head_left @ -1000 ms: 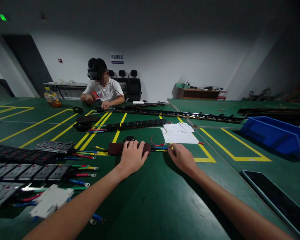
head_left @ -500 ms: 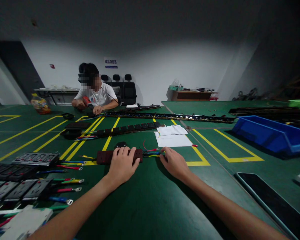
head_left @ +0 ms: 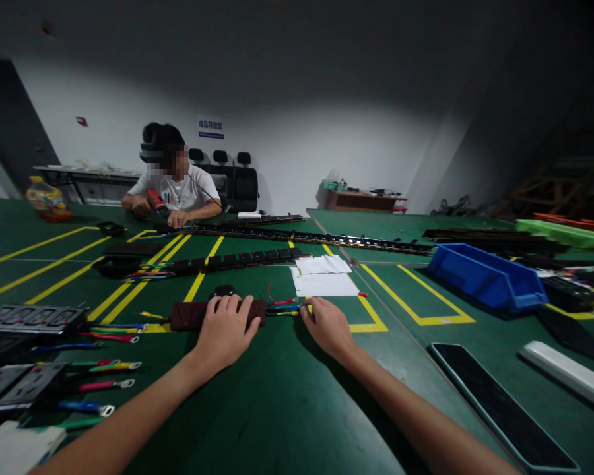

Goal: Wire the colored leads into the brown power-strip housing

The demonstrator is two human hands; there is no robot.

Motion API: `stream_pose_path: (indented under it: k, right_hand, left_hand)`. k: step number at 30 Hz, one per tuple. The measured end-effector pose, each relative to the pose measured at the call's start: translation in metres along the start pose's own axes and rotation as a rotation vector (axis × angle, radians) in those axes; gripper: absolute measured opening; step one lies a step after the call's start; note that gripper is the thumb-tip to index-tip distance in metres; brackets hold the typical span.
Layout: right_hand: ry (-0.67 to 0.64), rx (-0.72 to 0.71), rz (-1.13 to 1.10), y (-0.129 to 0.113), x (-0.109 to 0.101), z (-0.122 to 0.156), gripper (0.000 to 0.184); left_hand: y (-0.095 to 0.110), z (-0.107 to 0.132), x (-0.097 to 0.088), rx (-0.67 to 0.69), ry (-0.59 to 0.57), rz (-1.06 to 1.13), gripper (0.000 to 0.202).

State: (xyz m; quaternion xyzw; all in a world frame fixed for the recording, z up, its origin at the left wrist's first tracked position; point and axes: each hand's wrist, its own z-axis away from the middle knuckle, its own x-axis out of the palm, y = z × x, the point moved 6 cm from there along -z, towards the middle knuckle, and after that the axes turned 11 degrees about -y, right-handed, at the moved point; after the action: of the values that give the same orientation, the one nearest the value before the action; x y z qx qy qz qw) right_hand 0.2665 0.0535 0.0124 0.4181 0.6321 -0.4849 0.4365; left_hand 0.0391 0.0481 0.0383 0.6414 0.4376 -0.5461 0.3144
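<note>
My left hand lies over a dark red-brown socket strip, with its fingers across the top and its thumb along the near side. Coloured wires come out of the strip's right end, some tipped with ring terminals. At those wire ends, my right hand has its thumb and fingers drawn together; exactly which wire they pinch is hidden. A short yellow-green lead sticks out of the strip's left end. Just behind the strip sits a small black round object.
Grey socket strips with lugged wires lie at left. White papers lie beyond my right hand. A blue bin, a phone and a white bar are at right. Across the table, a person holds a red power tool.
My view has turned to the right, so the table and everything on it appear shifted left. Both hands keep their places on the strip and at its wire ends.
</note>
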Motion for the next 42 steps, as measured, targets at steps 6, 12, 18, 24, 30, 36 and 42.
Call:
stream_pose_path:
  k: [6, 12, 18, 24, 30, 36, 42]
  right_hand:
    - [0.064, -0.105, -0.048, 0.000, 0.004, -0.001, 0.019]
    - [0.186, -0.292, -0.120, -0.008, -0.001, 0.005, 0.018]
    - [0.269, -0.156, -0.114, 0.002, -0.006, 0.004, 0.021]
    - [0.289, -0.107, -0.017, 0.004, -0.006, 0.004, 0.033]
    - [0.163, -0.103, 0.057, 0.000, -0.001, 0.002, 0.039]
    - [0.152, -0.127, -0.041, -0.001, -0.002, 0.002, 0.023]
    - [0.196, -0.061, -0.078, 0.007, -0.004, 0.001, 0.023]
  left_hand:
    - [0.000, 0.000, 0.000, -0.004, 0.019, 0.016, 0.053]
    - [0.001, 0.001, 0.001, 0.000, 0.021, 0.006, 0.052]
    - [0.003, 0.001, -0.001, -0.001, 0.005, -0.007, 0.051]
    - [0.002, 0.002, 0.000, 0.012, 0.025, 0.008, 0.052]
    - [0.001, 0.003, 0.001, 0.016, 0.040, 0.019, 0.052]
    - [0.002, 0.003, 0.000, 0.020, 0.043, 0.026, 0.052]
    - [0.001, 0.002, 0.001, 0.015, 0.042, 0.035, 0.052]
